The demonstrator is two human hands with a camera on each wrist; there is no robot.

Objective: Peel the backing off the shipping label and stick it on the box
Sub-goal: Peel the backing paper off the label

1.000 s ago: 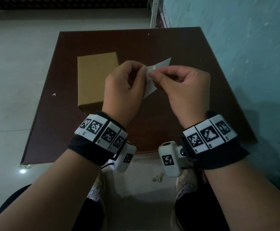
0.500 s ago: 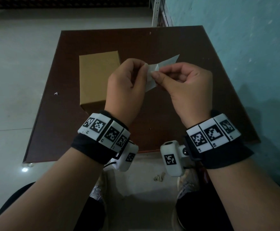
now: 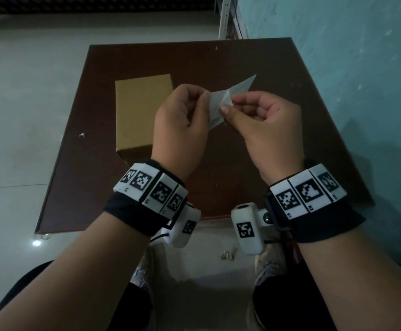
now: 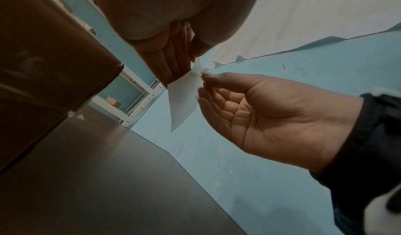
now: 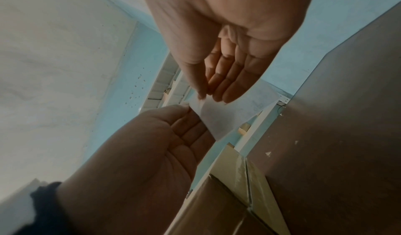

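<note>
- The shipping label (image 3: pixel 221 105) — a small white sheet — is held in the air above the table (image 3: pixel 278 75), between both hands and just right of the box (image 3: pixel 140 111).
- The left hand (image 3: pixel 179 125) pinches the label's left edge between thumb and curled fingers.
- The right hand (image 3: pixel 266 123) pinches a raised corner at the label's middle with thumb and forefinger; its other fingers are loosely curled.
- One pointed end of the label sticks out beyond the right hand — towards the blue wall (image 3: pixel 349 68).
- The brown cardboard box lies flat on the dark table, its top bare.
</note>
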